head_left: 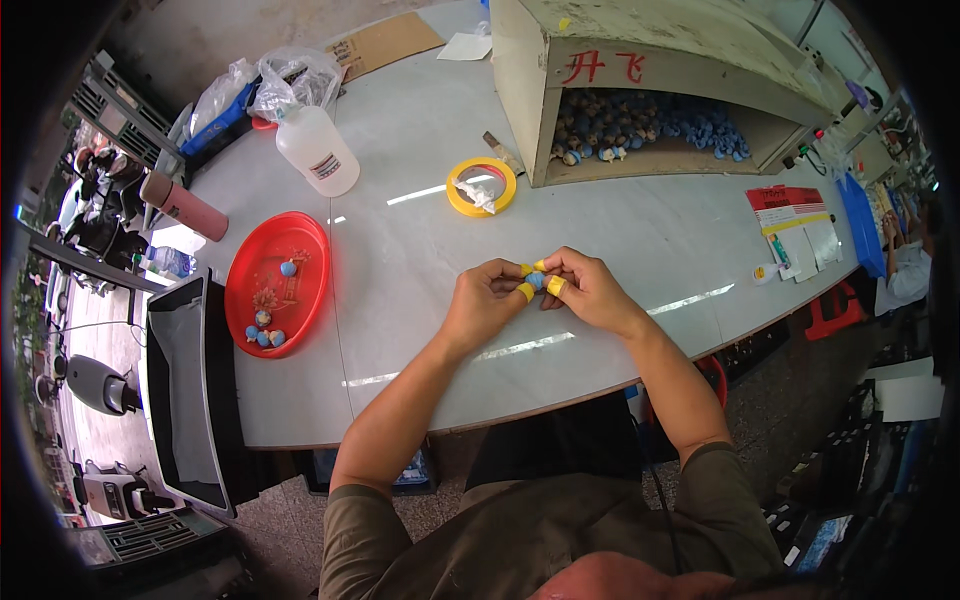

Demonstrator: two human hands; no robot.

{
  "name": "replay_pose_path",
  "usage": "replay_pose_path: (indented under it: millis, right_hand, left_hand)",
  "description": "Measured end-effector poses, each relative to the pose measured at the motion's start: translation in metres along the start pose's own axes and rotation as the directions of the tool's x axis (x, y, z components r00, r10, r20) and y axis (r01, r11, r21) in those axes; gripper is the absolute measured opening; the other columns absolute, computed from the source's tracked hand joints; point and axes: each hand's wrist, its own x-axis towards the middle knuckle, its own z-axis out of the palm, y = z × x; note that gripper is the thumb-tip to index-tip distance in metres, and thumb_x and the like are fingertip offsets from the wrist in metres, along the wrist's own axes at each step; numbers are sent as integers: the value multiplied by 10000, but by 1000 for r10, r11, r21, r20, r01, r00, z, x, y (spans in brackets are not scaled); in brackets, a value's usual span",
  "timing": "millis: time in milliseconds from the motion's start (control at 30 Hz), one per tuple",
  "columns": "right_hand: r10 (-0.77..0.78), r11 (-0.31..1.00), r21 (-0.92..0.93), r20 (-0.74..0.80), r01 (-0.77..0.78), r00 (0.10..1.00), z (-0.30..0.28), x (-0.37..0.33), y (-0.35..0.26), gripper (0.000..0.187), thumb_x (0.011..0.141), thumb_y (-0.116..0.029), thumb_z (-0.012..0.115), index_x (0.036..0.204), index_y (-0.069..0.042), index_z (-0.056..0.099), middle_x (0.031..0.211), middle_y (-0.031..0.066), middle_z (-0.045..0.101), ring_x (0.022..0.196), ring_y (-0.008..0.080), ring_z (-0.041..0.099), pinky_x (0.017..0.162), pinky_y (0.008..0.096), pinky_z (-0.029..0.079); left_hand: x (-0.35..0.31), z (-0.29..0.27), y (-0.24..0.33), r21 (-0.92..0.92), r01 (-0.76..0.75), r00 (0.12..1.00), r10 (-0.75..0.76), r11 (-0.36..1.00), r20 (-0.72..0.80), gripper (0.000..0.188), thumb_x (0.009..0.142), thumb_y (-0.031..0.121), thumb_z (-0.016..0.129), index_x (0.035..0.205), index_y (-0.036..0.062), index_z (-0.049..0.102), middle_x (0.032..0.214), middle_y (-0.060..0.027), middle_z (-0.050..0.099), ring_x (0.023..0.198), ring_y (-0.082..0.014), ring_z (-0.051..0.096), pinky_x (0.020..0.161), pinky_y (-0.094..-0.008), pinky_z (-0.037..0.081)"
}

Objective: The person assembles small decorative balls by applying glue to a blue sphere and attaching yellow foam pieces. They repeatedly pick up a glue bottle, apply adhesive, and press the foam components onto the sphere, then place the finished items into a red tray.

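Observation:
Over the middle of the table, a small round blue piece (536, 281) is pinched between the fingertips of both hands. My left hand (487, 302) closes on it from the left, and my right hand (587, 290) from the right. Yellow tape is wrapped round several of my fingertips. The piece's fine detail is hidden by the fingers. To the left, a red round tray (312, 232) holds several similar small figure heads (264, 337) in blue and beige, one of them (288, 269) lying apart from the rest.
Beyond my hands lie a yellow tape roll (455, 190) and a wooden cabinet (518, 90) filled with blue pieces (610, 125). A plastic bottle (318, 155), a pink flask (190, 208) and a black bin (220, 400) stand left. Red-and-white papers (790, 212) lie right.

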Motion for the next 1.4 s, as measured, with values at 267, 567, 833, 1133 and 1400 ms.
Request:
replay_pose_path:
  millis: [267,567,833,1133,1400]
  right_hand:
    - [-24,998,-57,-5,24,1000,-1,0,6,115,1047,-12,552,1148,28,588,962,92,696,802,140,716,722,280,609]
    - [-84,984,-156,-16,80,996,3,-2,0,93,1011,49,549,1099,49,579,936,126,702,780,163,727,704,295,613]
    - [-91,986,-143,-33,85,995,4,-2,5,109,1000,55,563,1107,48,586,919,121,699,772,159,724,691,289,609]
    - [33,993,112,-36,-29,999,5,0,-2,179,1017,-35,587,1179,35,618,972,71,691,759,109,691,680,263,602]
    - [69,994,88,-21,-67,997,4,2,7,214,1024,-106,609,1186,32,624,964,62,681,736,108,677,661,255,584]
  left_hand:
    - [2,-1,-1,-47,24,999,-22,999,34,217,935,1,714,1111,-117,666,1087,-169,741,997,-168,725,885,-268,591]
    - [0,-1,-4,26,1,1000,-1,1000,0,220,899,-14,720,1087,-119,673,1062,-175,749,977,-165,731,883,-270,597]
    - [-1,1,1,30,40,999,-40,999,-5,232,898,-10,722,1105,-100,669,1064,-134,733,960,-122,697,860,-244,574]
    - [3,-3,10,-199,104,995,-104,975,8,304,1007,65,553,1273,-80,565,1003,-140,718,915,-179,730,783,-303,613]
    - [2,-4,17,-155,151,989,-150,976,19,313,1048,146,508,1290,-48,551,898,-106,705,707,-158,703,648,-274,583]
